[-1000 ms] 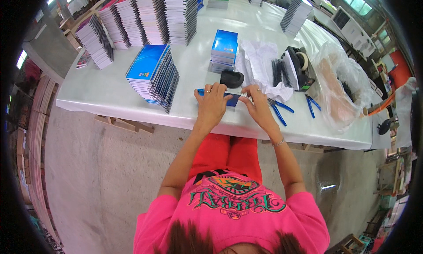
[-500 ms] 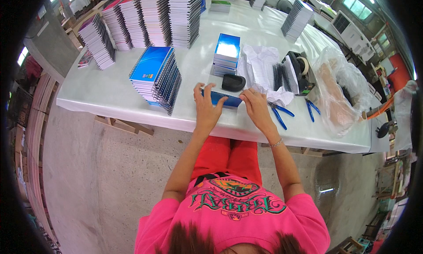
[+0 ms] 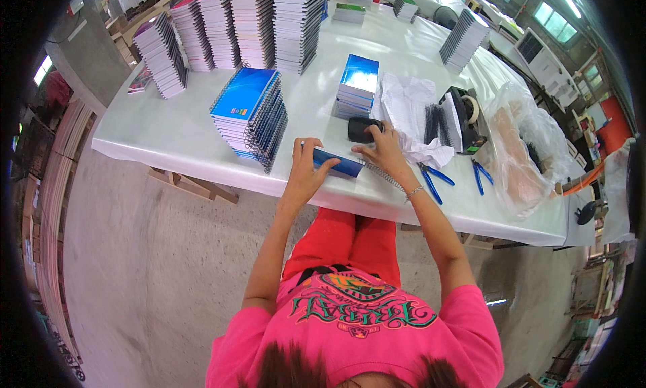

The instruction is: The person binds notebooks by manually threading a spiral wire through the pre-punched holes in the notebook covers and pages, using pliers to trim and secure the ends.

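My left hand (image 3: 307,171) grips a small blue-covered notebook (image 3: 340,164) near the table's front edge, thumb across its cover. A loose spiral wire coil (image 3: 385,175) sticks out from the notebook's right end and runs below my right hand toward the wrist. My right hand (image 3: 385,150) has its thumb and fingers spread, with the fingertips at the right side of a rounded black object (image 3: 361,130) just behind the notebook. I cannot make out what kind of object that is. Behind it stands a stack of blue notebooks (image 3: 357,85).
Left of my hands stands a stack of coil-bound blue notebooks (image 3: 249,112); taller stacks (image 3: 296,31) line the back. At right lie crumpled paper (image 3: 410,112), a black tape dispenser (image 3: 471,119), blue-handled pliers (image 3: 437,178), another pair of pliers (image 3: 482,177) and a clear plastic bag (image 3: 531,152).
My right hand has left the notebook's right end and reached up to the black object. The coil now shows out of that end. The notebook is tilted more, its right end lower.
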